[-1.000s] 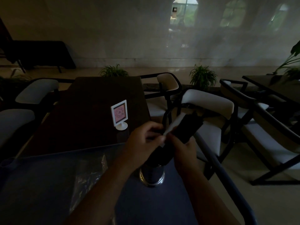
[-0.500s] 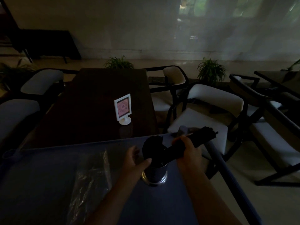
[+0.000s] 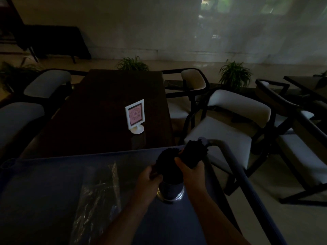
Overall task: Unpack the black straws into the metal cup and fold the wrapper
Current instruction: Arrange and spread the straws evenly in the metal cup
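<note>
Has swung the thick bundle of black straws (image 3: 194,152) up since half a second ago, from pointing out to the right to nearly upright, and has brought the left hand (image 3: 150,175) in against the cup. Grips this bundle in the right hand (image 3: 190,171), fingers wrapped around its lower part. Sets the left hand, fingers curled, at the second bunch of black straws (image 3: 165,159), fanned out of the round shiny metal cup (image 3: 170,192); too dark to tell whether really gripping.

Cup on the flat blue-grey worktop (image 3: 44,183), near the far right corner and close to the rounded grey tube rail (image 3: 238,174) along the right edge. Wide free surface to the left, apart from the crinkled clear film wrapper (image 3: 99,193), long and flat, lying apart from the cup.

Beyond the far edge, a dark brown table (image 3: 106,112), smooth and rectangular, with a small white sign stand (image 3: 135,115) holding a pink card; print too small to read. Around both, dark-framed chairs with pale cushions (image 3: 230,135), one just right of the rail.
</note>
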A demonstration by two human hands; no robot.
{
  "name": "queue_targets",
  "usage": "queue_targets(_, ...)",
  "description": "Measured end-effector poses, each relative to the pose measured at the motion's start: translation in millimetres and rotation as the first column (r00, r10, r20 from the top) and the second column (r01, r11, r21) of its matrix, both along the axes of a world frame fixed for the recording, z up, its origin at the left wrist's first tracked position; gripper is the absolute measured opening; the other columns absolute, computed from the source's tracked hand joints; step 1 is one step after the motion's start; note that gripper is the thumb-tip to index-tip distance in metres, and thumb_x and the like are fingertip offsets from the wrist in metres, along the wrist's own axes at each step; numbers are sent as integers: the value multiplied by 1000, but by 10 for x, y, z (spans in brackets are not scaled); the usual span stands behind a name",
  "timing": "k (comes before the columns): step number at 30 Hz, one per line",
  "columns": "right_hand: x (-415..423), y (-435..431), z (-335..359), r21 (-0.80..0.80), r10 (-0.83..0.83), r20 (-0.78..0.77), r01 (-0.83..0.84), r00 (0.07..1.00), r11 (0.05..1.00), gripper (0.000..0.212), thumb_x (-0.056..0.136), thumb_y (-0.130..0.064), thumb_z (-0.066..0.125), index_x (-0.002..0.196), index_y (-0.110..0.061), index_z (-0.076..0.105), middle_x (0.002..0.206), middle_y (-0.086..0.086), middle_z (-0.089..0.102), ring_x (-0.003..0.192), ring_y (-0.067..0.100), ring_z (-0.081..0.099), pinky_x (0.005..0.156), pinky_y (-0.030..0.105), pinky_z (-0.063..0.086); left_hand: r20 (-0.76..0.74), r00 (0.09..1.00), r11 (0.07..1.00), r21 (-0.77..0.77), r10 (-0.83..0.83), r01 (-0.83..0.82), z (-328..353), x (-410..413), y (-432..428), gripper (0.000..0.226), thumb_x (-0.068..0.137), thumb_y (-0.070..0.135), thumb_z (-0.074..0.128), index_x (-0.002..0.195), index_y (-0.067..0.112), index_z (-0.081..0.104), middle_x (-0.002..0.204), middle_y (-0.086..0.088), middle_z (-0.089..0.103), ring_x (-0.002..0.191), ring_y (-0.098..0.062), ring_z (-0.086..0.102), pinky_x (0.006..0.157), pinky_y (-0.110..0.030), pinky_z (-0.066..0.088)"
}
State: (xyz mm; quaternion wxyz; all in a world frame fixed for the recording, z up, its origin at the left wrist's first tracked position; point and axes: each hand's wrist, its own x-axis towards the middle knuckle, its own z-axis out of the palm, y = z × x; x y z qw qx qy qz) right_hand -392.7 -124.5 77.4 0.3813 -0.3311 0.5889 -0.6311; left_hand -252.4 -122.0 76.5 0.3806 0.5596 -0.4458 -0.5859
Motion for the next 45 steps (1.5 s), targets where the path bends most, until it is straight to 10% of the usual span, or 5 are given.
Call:
queue_targets(10,-59,17,-140,-60,101,-140,-110,985,992,61,80,-9,75,132,-28,51,120,-7,63,109,4,63,88,26,55,3,1000,1000,4,-19,19,-96,36,-32,30,91,0,57,100,28,60,107,-4,68,104,-21,65,99,-47,50)
queue_targets(19,-170,-68,-212,12,179,-295,-184,939,983,46,79,2,72,104,-35,60,101,-10,69,94,-7,65,80,13,51,-18,997,996,-45,-73,72,-95,22,-66,28,92,-4,54,108,19,57,116,-12,66,108,-23,62,101,-46,48)
queue_targets(24,-194,-54,-266,44,228,-276,-225,934,973,37,82,5,68,94,-29,65,85,-11,74,83,-8,68,70,8,50,42,988,985,-86,-148,151,-117,83,-183,51,83,-7,64,126,19,53,115,0,66,97,2,60,73,-8,52)
queue_targets(30,-170,-38,-300,39,226,-292,-224,929,974,34,84,4,67,95,-29,65,93,-6,71,84,-7,67,73,9,50,74,988,987,-80,-134,140,-109,-30,-310,55,80,5,73,129,20,53,117,1,65,110,-15,61,95,-33,50)
queue_targets(45,-97,24,-340,13,213,-271,-217,939,976,32,85,-2,68,99,-31,66,98,-19,73,97,2,69,77,12,52,31,998,982,-181,52,-46,-187,-234,-367,27,79,12,75,98,28,64,96,8,70,90,-3,68,76,-18,52)
